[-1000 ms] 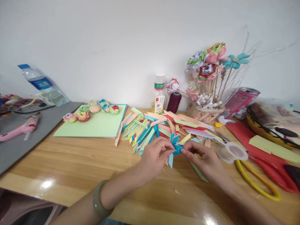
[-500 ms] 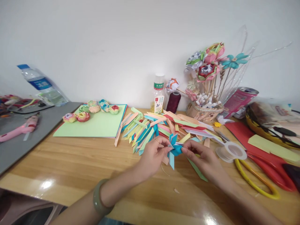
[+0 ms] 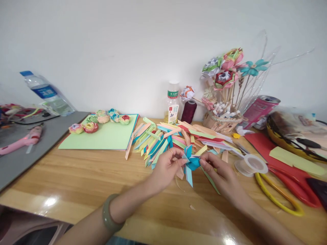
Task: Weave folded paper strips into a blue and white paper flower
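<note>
A plain, pale wall [image 3: 114, 51] fills the background, brightest around the middle and greyer toward the upper corners. Against it stands a light brown table [image 3: 94, 180] with wood grain running across its glossy top. Two white glints of light shine near its front edge. Below, at lower left, a pinkish chair [image 3: 35, 226] partly shows in shadow.

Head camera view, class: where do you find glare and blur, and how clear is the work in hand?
Head view: two white glare spots on the wooden tabletop, one lower left, one at the bottom right of centre; head view: the plastic bag near the right edge looks smeared; head view: the blue folded paper keeps distinct outlines, though its finer creases are soft.
</note>
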Tool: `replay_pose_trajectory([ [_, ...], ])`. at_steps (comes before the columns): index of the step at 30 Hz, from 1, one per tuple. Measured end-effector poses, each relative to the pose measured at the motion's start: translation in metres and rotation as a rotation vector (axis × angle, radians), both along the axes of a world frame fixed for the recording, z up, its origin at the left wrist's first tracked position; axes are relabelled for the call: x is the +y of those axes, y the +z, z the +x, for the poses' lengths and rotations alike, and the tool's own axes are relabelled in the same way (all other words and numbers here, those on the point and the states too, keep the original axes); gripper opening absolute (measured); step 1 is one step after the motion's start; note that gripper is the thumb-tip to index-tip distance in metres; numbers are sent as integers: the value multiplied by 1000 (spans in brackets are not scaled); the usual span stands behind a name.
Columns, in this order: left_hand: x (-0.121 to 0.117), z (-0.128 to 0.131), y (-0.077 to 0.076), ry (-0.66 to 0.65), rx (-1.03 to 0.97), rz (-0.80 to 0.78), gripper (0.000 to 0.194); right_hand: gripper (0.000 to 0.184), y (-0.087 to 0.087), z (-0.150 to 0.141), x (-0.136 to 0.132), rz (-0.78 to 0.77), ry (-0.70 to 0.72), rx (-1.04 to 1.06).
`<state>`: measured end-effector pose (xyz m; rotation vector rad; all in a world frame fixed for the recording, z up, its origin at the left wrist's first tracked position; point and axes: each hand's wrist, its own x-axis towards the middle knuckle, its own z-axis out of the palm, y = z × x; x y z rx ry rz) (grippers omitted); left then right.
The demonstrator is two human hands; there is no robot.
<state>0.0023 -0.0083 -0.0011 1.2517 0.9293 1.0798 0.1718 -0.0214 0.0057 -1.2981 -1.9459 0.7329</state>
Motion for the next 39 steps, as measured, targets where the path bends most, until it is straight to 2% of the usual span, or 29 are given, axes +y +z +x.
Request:
replay_pose_trajectory([
  [5,4,-2,-6,-16,-105,-57,21,22,2,2,-1,33,-34,-1],
  [8,7,-4,-10,-67,-254,-88,25,21,3,9,3,47,-144,176],
  [10,8,-4,-9,-143,-351,-168,27,19,3,12,6,27,-200,331],
  [13,6,-3,-5,-264,-452,-295,28,17,6,12,8,-79,-145,402],
  [16,5,-2,-3,-345,-447,-333,28,26,11,7,5,-278,-10,382],
  [19,6,-2,-5,-346,-385,-315,27,32,14,2,3,-455,84,406],
  [22,7,-3,-7,-306,-319,-314,28,33,11,1,5,-470,38,432],
  [25,7,-3,-3,-288,-226,-340,23,32,6,2,5,-396,4,394],
  [27,5,-2,1,-245,-164,-322,19,31,5,1,4,-288,-8,317],
  [32,-5,3,3,-82,27,-43,19,17,6,-2,-5,-4,-20,132],
  [39,-12,4,1,4,177,185,20,13,-2,-3,-8,272,-88,1],
])
